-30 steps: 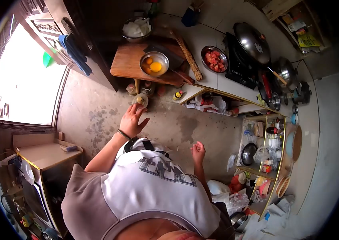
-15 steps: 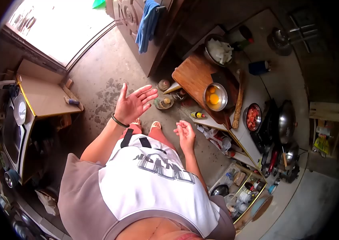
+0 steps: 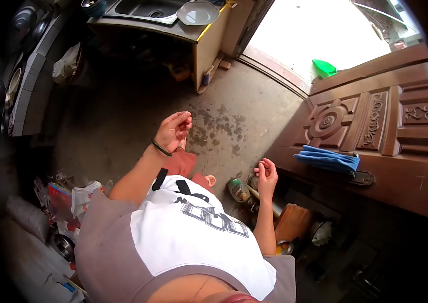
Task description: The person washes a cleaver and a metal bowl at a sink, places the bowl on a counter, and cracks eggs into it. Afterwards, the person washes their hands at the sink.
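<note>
My left hand, with a dark bracelet on the wrist, hangs in mid-air over the floor. Its fingers are curled in toward the thumb, and nothing shows in them. My right hand is raised off to the right, its fingers loosely bent and a little apart, holding nothing. Nearest to it are the brown carved door and a blue cloth draped on the door handle. Below the right hand, bottles stand on the floor. Neither hand touches anything.
A counter with a sink and a white plate is at the top. The doorway opens onto bright ground with a green dustpan-like thing. A cutting board and a bowl sit lower right. Bags lie at left.
My view has turned left, bringing the sink counter and door to the middle and moving the cooking counter toward the lower-right edge. My left hand has gone from spread fingers to curled ones.
</note>
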Demonstrator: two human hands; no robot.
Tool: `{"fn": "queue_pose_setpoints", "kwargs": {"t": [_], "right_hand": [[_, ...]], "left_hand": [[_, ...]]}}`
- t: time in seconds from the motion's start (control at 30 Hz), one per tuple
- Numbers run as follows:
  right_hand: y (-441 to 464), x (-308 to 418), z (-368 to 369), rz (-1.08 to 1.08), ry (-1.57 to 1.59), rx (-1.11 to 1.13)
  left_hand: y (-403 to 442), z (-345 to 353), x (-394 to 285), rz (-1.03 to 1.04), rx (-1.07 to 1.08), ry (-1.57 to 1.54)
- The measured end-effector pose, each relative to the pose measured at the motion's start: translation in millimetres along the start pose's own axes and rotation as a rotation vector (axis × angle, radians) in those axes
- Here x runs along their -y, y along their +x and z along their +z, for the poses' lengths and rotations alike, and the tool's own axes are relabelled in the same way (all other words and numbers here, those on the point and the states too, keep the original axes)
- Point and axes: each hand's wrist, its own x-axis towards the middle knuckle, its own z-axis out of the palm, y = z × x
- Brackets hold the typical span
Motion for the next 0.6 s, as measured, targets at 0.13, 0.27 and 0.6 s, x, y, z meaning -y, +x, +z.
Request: {"fn": "queue_pose_setpoints", "kwargs": {"t": [0.13, 0.27, 0.6], "right_hand": [[58, 71, 104, -0.150, -0.076, 0.098], [92, 109, 216, -0.199, -0.128, 0.236], [201, 270, 465, -0.640, -0.199, 0.429]], "left_hand": [[12, -74, -73, 0.190, -0.193, -0.131], [45, -122, -134, 0.252, -0.327, -0.191], [137, -172, -334, 0.352, -0.252, -0.234]]}}
